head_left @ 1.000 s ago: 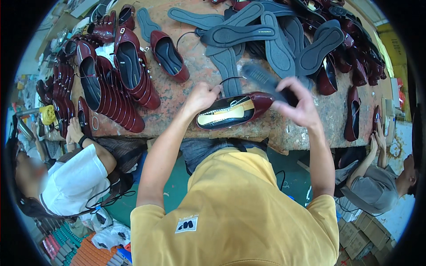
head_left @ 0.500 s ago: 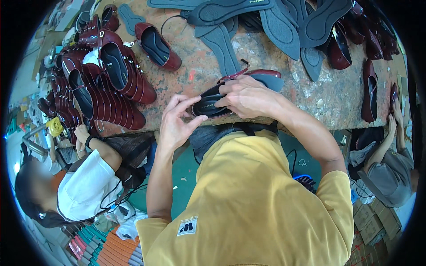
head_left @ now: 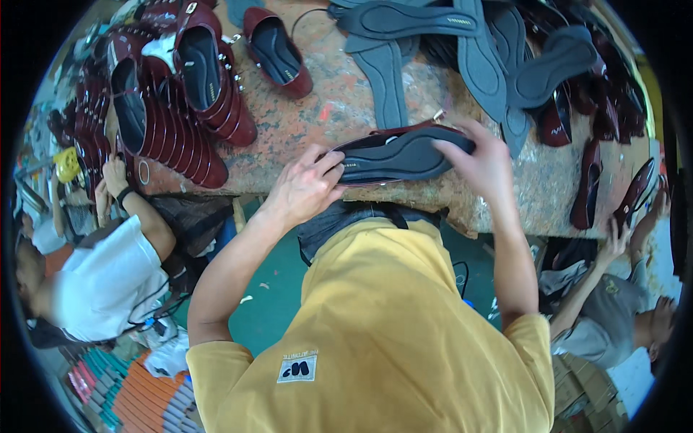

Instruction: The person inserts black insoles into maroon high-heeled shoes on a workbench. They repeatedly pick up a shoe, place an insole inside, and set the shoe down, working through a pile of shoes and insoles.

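A dark red patent shoe lies sideways at the table's front edge, its opening toward me. A dark grey-blue insole stretches along the opening, and its toe part covers much of the shoe. My left hand is closed around the heel end, its fingertips over the rim. At the toe end my right hand is slightly blurred, thumb on the insole and fingers behind it. How far the insole sits inside the toe is hidden.
Rows of dark red shoes fill the table's left; a single shoe stands beside them. Loose insoles are heaped at the back. More red shoes lie at right. People work at my left and right.
My right hand has moved from the heel end to the toe end. My left hand has closed over the heel. The insole now lies along the shoe's opening. The whole view has shifted slightly.
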Motion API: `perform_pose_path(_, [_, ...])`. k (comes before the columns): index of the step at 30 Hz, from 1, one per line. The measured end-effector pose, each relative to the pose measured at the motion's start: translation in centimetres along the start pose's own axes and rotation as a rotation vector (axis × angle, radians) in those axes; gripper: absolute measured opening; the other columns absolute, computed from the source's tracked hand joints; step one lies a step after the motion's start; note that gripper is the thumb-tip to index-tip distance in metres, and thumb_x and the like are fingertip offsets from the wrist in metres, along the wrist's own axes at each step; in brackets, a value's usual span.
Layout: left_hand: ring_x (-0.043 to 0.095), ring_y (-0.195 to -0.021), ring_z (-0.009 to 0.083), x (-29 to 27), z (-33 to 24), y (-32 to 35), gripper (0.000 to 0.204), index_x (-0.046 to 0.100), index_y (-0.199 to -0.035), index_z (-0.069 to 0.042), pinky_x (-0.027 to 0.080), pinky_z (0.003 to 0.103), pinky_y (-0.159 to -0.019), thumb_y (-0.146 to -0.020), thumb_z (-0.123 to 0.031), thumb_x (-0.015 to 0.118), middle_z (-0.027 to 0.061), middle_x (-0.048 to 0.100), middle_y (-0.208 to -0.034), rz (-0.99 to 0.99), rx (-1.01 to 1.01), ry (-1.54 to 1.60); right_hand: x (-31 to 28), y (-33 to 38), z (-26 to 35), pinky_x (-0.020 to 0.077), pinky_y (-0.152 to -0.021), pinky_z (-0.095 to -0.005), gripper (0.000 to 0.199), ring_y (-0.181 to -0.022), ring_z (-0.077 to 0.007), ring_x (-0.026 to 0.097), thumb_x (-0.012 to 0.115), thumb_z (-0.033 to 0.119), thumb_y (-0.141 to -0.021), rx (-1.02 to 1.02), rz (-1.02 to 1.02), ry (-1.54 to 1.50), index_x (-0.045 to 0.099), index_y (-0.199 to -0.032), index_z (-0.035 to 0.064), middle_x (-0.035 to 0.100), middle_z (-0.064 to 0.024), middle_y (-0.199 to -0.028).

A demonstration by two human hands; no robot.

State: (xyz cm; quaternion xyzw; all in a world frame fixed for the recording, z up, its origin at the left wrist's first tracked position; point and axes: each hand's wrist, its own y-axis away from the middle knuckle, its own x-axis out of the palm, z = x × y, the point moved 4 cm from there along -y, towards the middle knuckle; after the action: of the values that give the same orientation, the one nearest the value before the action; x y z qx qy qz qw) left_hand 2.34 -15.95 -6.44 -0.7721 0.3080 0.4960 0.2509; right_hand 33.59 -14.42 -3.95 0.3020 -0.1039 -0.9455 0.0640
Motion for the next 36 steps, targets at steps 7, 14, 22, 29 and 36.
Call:
perform_pose_path(7, [0.063, -0.121, 0.0313, 0.2, 0.0, -0.1, 0.034, 0.079, -0.106, 0.001, 0.059, 0.044, -0.101, -0.081, -0.02, 0.086, 0.0086, 0.068, -0.128, 0.079, -0.049, 0.043, 5.8, 3.1, 1.0, 0.0586, -0.054, -0.0444, 0.034, -0.066, -0.0334, 0.078, 0.081, 0.029, -0.093, -0.225, -0.123, 0.501, 0.077, -0.114, 0.0027, 0.082, -0.0184, -0.099])
perform_pose_path(14, [0.053, -0.137, 0.0347, -0.3, -3.6, -2.9, 0.054, 0.075, -0.129, -0.004, 0.042, 0.051, -0.12, -0.079, -0.024, 0.084, 0.0057, 0.062, -0.15, 0.044, 0.105, -0.132, 7.7, 3.0, 2.4, 0.0581, -0.061, -0.0503, 0.032, -0.077, -0.0364, 0.075, 0.074, 0.021, -0.094, -0.185, -0.113, 0.763, 0.071, -0.118, 0.0011, 0.072, -0.0148, -0.09])
perform_pose_path(22, [0.037, -0.155, 0.0361, 1.7, -4.2, -4.8, 0.062, 0.069, -0.142, -0.011, 0.03, 0.057, -0.129, -0.081, -0.022, 0.08, 0.0049, 0.051, -0.164, 0.166, 0.076, -0.145, 8.8, 2.8, 3.2, 0.056, -0.075, -0.0422, 0.023, -0.079, -0.0303, 0.069, 0.079, 0.013, -0.081, -0.541, -0.29, 0.739, 0.067, -0.099, 0.0046, 0.065, -0.0119, -0.085])
perform_pose_path(29, [0.03, -0.165, 0.0196, 2.7, -2.6, -4.3, 0.084, 0.047, -0.165, -0.013, 0.009, 0.063, -0.136, -0.086, -0.03, 0.072, 0.0006, 0.033, -0.178, 0.316, 0.339, -0.325, 1.3, 0.9, 2.3, 0.0505, -0.105, -0.0505, 0.059, -0.124, -0.0375, 0.062, 0.091, 0.024, -0.077, -0.72, -0.008, 0.583, 0.069, -0.127, 0.0038, 0.065, -0.0173, -0.13])
perform_pose_path(36, [0.044, -0.155, 0.0222, 3.9, -7.0, -12.5, 0.079, 0.062, -0.148, -0.006, 0.009, 0.058, -0.137, -0.077, -0.039, 0.075, 0.008, 0.058, -0.156, 0.423, 0.413, -0.259, 1.6, -1.2, -5.7, 0.0407, -0.121, -0.0557, 0.119, -0.142, -0.0458, 0.051, 0.102, 0.037, -0.063, -0.497, 0.053, 0.472, 0.043, -0.16, 0.005, 0.053, -0.0221, -0.154])
